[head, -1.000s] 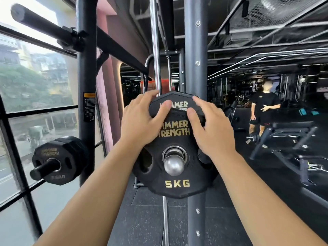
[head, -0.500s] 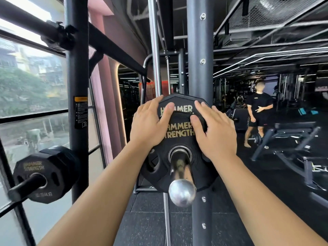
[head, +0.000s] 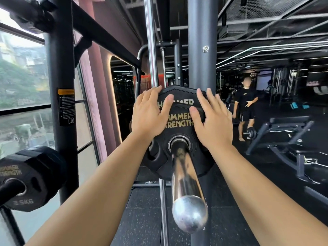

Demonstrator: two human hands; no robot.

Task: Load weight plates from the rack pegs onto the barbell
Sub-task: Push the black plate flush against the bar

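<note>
A black 5 kg Hammer Strength plate (head: pixel 179 121) sits on the chrome barbell sleeve (head: pixel 184 176), which points toward me with its rounded end low in the middle. It lies close against a larger black plate (head: pixel 177 94) behind it. My left hand (head: pixel 150 112) presses flat on the front plate's upper left, fingertips reaching the rear plate's rim. My right hand (head: pixel 211 119) presses flat on its upper right, fingers straight.
A 2.5 kg plate (head: pixel 30 176) hangs on a peg at the lower left beside a black rack upright (head: pixel 61 103). Another upright (head: pixel 202 50) rises behind the plates. A person (head: pixel 246 107) stands at the right, near a bench (head: pixel 287 128).
The 5 kg plate has slid away from me along the sleeve up to the larger plate. More chrome sleeve now sticks out toward me, and my hands lie flatter.
</note>
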